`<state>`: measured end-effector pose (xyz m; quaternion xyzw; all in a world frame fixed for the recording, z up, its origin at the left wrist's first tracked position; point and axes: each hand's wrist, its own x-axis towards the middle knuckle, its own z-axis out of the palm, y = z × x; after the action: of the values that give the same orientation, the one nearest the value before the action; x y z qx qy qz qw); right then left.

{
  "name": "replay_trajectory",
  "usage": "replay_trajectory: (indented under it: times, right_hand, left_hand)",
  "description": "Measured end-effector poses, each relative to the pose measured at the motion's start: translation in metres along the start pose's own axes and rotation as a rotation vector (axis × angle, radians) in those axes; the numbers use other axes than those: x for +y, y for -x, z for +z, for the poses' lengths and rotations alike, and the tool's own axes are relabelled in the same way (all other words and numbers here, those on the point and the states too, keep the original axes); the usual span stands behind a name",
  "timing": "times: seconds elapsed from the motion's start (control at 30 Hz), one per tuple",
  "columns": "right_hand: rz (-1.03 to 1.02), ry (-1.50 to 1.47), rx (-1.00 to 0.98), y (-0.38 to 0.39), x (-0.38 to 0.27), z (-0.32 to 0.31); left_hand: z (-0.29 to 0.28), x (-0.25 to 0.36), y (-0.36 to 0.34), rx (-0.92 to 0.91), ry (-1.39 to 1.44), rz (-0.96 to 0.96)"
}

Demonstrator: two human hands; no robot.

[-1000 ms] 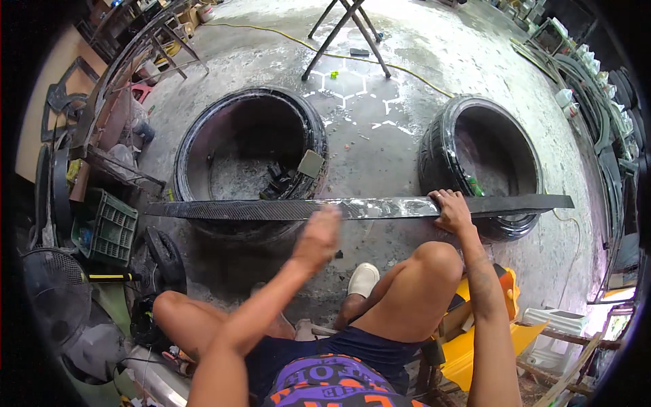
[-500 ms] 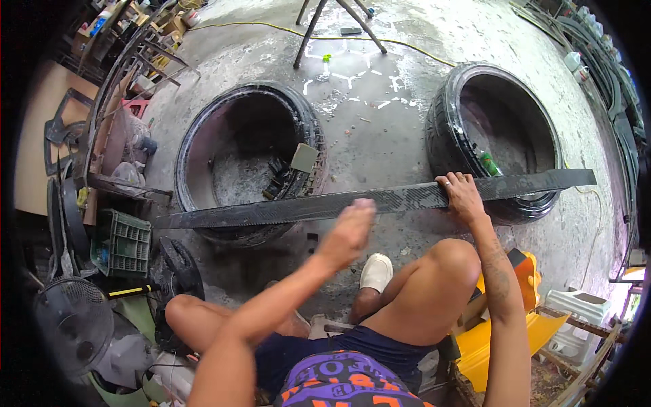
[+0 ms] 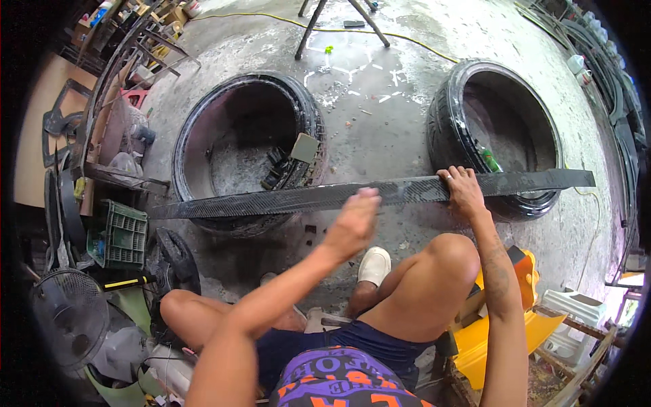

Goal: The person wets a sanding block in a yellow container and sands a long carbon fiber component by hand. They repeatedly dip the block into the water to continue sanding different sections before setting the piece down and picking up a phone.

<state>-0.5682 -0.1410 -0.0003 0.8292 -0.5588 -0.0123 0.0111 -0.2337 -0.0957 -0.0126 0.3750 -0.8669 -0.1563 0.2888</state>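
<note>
A long black strip [image 3: 285,200] with a woven-looking surface lies across two tyres, the left tyre [image 3: 182,152] and the right tyre [image 3: 444,129]. My right hand [image 3: 464,193] grips the strip near the right tyre, its fingers over the far edge. At the strip's middle, my left hand [image 3: 354,220] is at the near edge, slightly blurred, with its fingers curled together. Whatever they may hold is hidden. A square beige block [image 3: 304,148] rests on the left tyre's rim. Small dark pieces [image 3: 274,169] lie inside that tyre, and a green container [image 3: 489,160] inside the right one.
At the left stand a green crate [image 3: 125,234], a fan [image 3: 70,308] and a cluttered rack. A yellow panel [image 3: 505,339] and a white plastic stool [image 3: 573,308] are near my right arm. Stand legs [image 3: 308,30] and a yellow hose [image 3: 420,45] are farther off.
My left hand has shifted slightly right and up along the strip. My right hand keeps its grip. The view has moved a little; the strip and tyres stay in place.
</note>
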Motion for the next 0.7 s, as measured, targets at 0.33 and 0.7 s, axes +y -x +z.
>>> replay_trajectory:
  times: [0.33,0.7]
  right_hand:
    - [0.02,-0.029,0.029,0.008,-0.001,-0.002]
    - [0.031,-0.115,0.016,0.008,-0.004,-0.003]
  left_hand:
    - [-0.063,-0.042,0.056,-0.222,-0.146,-0.003]
    - [0.033,0.014,-0.023,-0.126,0.089,0.149]
